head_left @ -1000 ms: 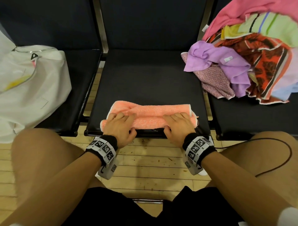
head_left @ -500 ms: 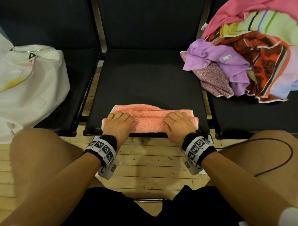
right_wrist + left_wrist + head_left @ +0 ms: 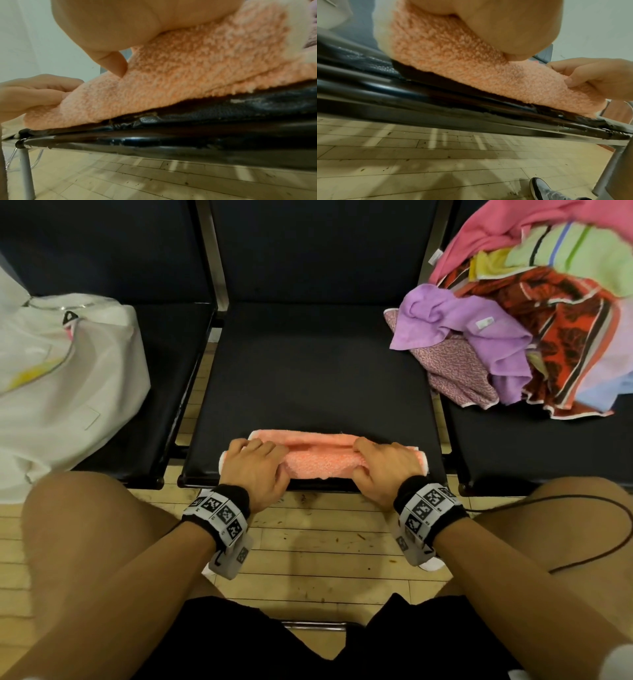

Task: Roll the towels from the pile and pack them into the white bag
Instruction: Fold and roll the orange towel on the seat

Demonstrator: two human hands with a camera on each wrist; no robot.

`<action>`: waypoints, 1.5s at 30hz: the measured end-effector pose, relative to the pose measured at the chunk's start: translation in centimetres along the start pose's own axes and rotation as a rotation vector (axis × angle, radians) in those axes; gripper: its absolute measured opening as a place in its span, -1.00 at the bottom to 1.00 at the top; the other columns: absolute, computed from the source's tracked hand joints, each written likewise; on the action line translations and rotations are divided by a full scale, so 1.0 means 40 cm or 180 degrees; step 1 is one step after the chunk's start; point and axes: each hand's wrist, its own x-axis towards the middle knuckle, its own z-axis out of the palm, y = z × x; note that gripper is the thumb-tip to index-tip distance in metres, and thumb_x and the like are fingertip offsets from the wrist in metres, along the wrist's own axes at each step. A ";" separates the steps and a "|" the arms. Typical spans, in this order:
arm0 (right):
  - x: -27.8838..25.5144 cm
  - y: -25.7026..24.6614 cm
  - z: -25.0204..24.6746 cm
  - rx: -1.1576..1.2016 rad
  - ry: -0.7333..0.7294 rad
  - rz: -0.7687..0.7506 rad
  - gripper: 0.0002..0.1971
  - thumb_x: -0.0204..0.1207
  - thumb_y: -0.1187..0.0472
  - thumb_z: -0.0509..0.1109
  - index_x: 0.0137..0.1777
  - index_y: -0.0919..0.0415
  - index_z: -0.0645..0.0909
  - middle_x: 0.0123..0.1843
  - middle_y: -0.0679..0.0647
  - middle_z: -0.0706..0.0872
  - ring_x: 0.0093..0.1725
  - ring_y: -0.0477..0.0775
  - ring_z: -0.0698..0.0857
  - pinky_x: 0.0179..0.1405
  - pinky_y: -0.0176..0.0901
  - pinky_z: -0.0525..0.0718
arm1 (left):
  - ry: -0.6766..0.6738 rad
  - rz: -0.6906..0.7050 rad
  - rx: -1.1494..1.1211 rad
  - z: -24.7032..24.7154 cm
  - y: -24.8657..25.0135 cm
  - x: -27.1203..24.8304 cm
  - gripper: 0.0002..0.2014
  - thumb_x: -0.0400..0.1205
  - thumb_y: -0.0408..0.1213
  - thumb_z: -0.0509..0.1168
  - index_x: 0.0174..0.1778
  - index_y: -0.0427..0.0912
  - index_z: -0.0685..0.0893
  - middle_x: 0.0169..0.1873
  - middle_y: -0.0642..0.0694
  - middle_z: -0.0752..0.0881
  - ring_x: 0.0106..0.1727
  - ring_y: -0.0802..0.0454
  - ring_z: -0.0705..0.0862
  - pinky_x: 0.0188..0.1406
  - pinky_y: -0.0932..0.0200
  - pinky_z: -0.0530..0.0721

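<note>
Head view: your left hand (image 3: 255, 465) and right hand (image 3: 383, 465) both rest on the fuzzy peach-orange terry towel (image 3: 320, 462), which lies partly rolled along the front edge of the black padded middle seat (image 3: 308, 378). Each hand curls its fingers over the top of the roll near one end, with the thumb against the roll's near side. A short flat strip of towel shows just beyond the roll. Left wrist view: your right hand's fingers (image 3: 583, 75) close round the far end of the roll. Right wrist view: your right thumb presses into the pile, and your left hand's fingers (image 3: 39, 93) grip the opposite end. The soft white fabric bag (image 3: 65, 381) slumps on the seat to your left, well apart from the towel. The loose pile of coloured towels (image 3: 534, 337), lilac, pink, red-patterned and striped, sits on the seat to your right. A pale wooden plank floor (image 3: 318, 546) lies beneath.
</note>
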 end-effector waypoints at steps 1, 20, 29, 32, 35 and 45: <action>0.003 0.004 -0.003 0.0076 -0.0094 0.0035 -0.71 0.52 -0.04 0.18 0.19 0.01 0.39 -0.22 -0.06 0.64 -0.22 0.16 0.63 -0.22 -0.07 0.42 | -0.0046 0.0002 -0.0009 0.001 0.002 0.001 -0.54 0.55 0.01 -0.02 0.14 -0.06 0.69 -0.14 0.00 0.79 -0.11 -0.07 0.70 0.17 -0.09 0.43; 0.006 0.027 0.052 -0.0008 0.0578 -0.0213 -0.58 0.48 -0.13 0.33 0.27 0.05 0.61 0.23 -0.01 0.68 0.28 0.09 0.60 0.48 0.08 0.41 | -0.0108 0.0020 0.0075 0.011 -0.001 0.001 -0.52 0.52 0.17 0.19 0.21 -0.02 0.72 0.12 0.03 0.77 0.14 -0.05 0.68 0.28 -0.15 0.48; 0.020 0.037 0.018 -0.0907 0.0208 0.0003 -0.37 0.36 0.05 0.35 0.49 -0.01 0.40 0.12 0.01 0.67 0.10 0.14 0.61 0.23 0.15 0.38 | -0.0622 -0.0537 0.0533 -0.060 -0.020 0.026 -0.52 0.50 -0.21 0.35 0.36 0.07 0.48 0.20 0.04 0.64 0.24 -0.07 0.55 0.25 -0.05 0.41; 0.043 0.049 -0.036 -0.1108 0.0343 0.0009 -0.53 0.30 0.22 0.41 0.25 0.05 0.54 0.03 0.02 0.67 0.01 0.17 0.61 0.07 0.09 0.41 | -0.0299 -0.0709 0.0536 -0.109 -0.060 0.043 -0.57 0.44 -0.33 0.34 0.24 0.02 0.55 0.10 -0.01 0.65 0.19 -0.12 0.55 0.18 -0.08 0.39; 0.078 0.041 -0.103 -0.1107 0.0585 -0.0046 -0.56 0.22 0.37 0.46 0.13 0.11 0.57 -0.07 0.08 0.66 -0.09 0.25 0.64 -0.09 0.10 0.52 | -0.0011 -0.0739 0.0644 -0.161 -0.082 0.068 -0.60 0.38 -0.38 0.40 0.13 -0.01 0.61 -0.01 -0.04 0.67 0.10 -0.16 0.58 0.09 -0.12 0.42; 0.214 0.026 -0.388 -0.0651 0.2083 -0.0152 -0.47 0.20 0.44 0.42 0.23 0.19 0.61 0.04 0.17 0.72 0.02 0.34 0.66 0.03 0.18 0.52 | 0.1212 -0.1171 0.0261 -0.396 -0.121 0.181 -0.70 0.48 -0.35 0.39 0.13 -0.06 0.63 0.07 -0.08 0.67 0.20 -0.23 0.53 0.14 -0.20 0.44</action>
